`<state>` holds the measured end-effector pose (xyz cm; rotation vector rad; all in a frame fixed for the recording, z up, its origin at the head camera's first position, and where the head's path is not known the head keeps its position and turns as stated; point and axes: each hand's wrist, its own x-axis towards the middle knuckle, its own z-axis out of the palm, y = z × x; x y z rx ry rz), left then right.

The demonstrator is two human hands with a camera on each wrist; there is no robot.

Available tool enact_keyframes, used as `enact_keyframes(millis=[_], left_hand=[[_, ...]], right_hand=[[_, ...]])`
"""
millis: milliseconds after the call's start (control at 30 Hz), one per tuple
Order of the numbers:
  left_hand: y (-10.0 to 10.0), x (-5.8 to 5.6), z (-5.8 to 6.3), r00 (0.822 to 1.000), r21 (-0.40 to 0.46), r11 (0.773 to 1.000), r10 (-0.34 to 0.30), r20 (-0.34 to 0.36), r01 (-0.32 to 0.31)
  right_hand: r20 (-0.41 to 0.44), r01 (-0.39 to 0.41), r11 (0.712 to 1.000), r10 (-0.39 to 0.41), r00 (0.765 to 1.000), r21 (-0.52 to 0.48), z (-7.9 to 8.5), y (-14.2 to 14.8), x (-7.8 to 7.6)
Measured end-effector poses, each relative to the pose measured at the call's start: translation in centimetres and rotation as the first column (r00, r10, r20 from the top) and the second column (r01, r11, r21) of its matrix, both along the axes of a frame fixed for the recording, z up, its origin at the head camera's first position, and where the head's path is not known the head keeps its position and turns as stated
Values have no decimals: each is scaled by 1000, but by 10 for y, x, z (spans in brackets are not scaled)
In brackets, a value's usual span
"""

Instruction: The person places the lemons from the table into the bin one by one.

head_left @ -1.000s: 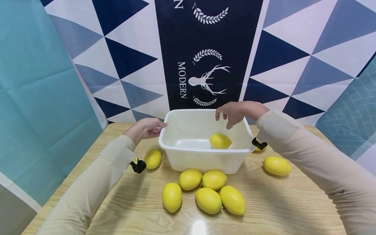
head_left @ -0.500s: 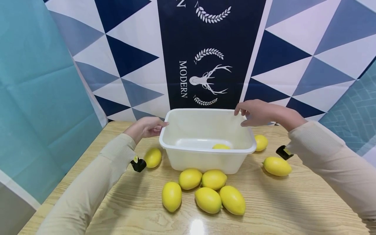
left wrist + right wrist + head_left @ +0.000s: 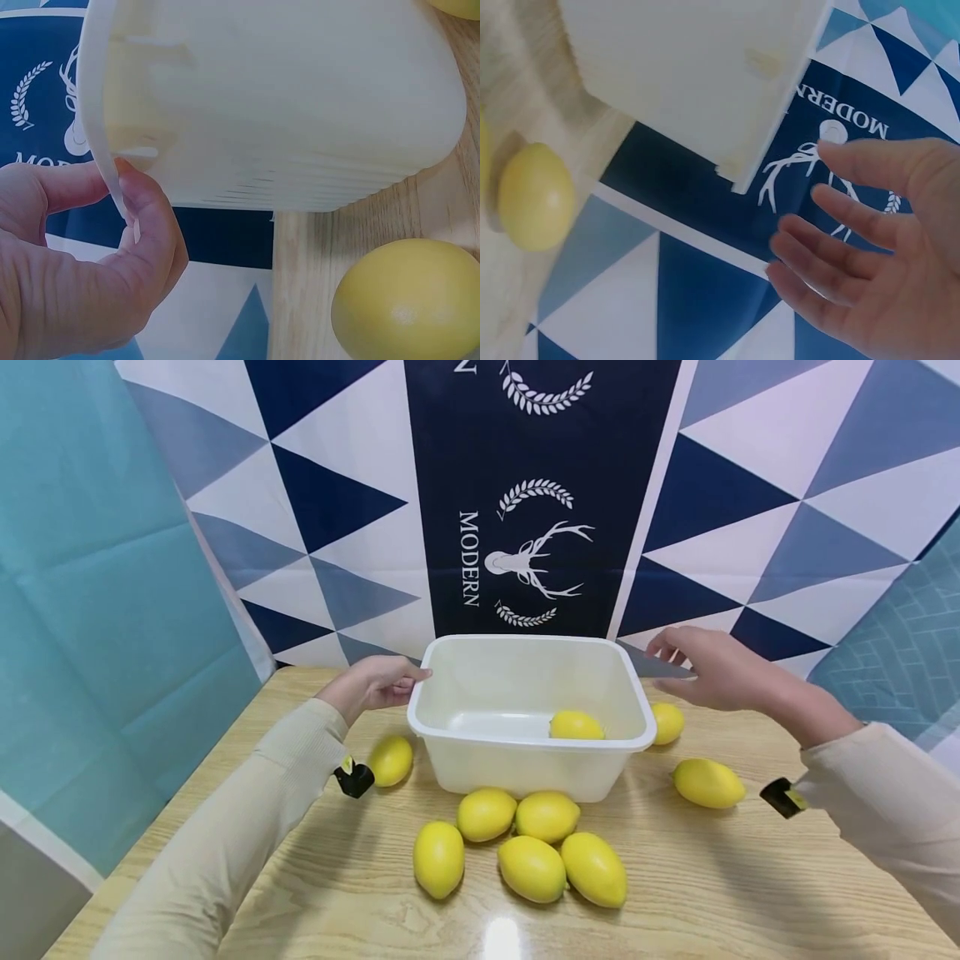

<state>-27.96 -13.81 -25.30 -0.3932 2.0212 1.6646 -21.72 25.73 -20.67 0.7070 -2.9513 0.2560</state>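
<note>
Left hand [image 3: 378, 682] gripping, right hand [image 3: 712, 668] aloft.
The left pinches the white tub [image 3: 517, 767] by its rim; the right hovers just beside it, fingers loosely spread. One lemon [image 3: 576, 725] lies inside.

Behind the bare left hand [image 3: 378, 682] runs a long cream fabric sleeve [image 3: 217, 835], creased lengthwise, ending in a fitted ribbed cuff [image 3: 303, 735]. A small black blocky wrist device [image 3: 356, 780] with a yellow patch sits beneath. Behind the bare right hand [image 3: 712, 670] come a matching cream sleeve [image 3: 903, 818] and black-and-yellow device [image 3: 782, 797].
</note>
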Motion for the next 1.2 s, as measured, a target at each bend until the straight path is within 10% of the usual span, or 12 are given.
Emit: enact_keyframes(millis=[300,767,1200], left_hand=[[-1,-1,-4,1000,4,1000,15,17,-15],[-1,1,0,1000,18,1000,-3,-1,3],[0,-3,-1,1000,-4,1000,3,4,-3]], right_hand=[[-178,53,996,-65,982,-69,-31,9,19],[-466,37,995,-77,881,-94,-75,31,34],[-406,116,993,-105,908,1,-106,46,55]])
